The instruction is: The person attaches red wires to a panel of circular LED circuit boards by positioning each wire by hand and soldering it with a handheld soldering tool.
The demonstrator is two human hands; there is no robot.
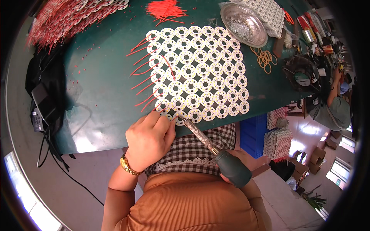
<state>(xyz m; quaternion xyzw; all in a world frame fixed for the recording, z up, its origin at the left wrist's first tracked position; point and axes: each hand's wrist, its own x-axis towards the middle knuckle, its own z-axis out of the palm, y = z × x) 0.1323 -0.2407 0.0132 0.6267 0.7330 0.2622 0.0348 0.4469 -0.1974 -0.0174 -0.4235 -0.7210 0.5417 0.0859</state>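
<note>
Wearing an orange-brown ribbed top (192,204) nearest the lens, with a checked cloth (192,151) across the lap, close against the edge of a green bench (104,127). Gripping a soldering iron (203,138) by its dark handle in the right hand (245,156), with fingers closed around it, likely to stay clear of the hot metal shaft; unable to tell the exact lie of those fingers behind the handle. Slanting the shaft forward and leftward, probably to reach the near row of the white circuit-board panel (200,84) without crossing the red fringe wires (140,83) along its left edge. Bending the left hand (148,134), gold watch (129,168) at its wrist, over the near left corner, with thumb and fingertips drawn together, apparently pinching a red wire (174,119) just beside the iron's tip, presumably to steady it for a joint; cannot tell for sure whether touching the tip. Working with the panel laid flat ahead, perhaps for easy access to each row. Using the space beyond its far left corner for a pile of loose wires (165,10), likely for quick picking. Leaving a metal bowl (262,43) and tan rubber bands (264,61) off to the right, seemingly to free the middle.
</note>
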